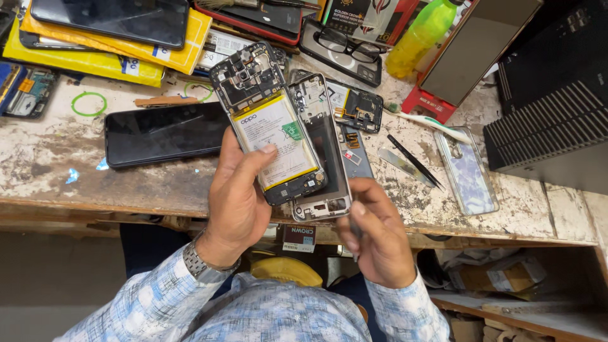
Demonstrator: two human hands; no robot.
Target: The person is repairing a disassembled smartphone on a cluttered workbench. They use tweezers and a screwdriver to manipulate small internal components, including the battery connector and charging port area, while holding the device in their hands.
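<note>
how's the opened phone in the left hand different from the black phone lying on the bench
The opened phone has its back off, showing a white battery with yellow edges and bare boards; the black phone is closed, only dark glass showing. The opened phone is held up, tilted, in the left hand; the black phone lies flat and crosswise on the bench, untouched. Both are slim rectangular slabs of similar size.
</note>
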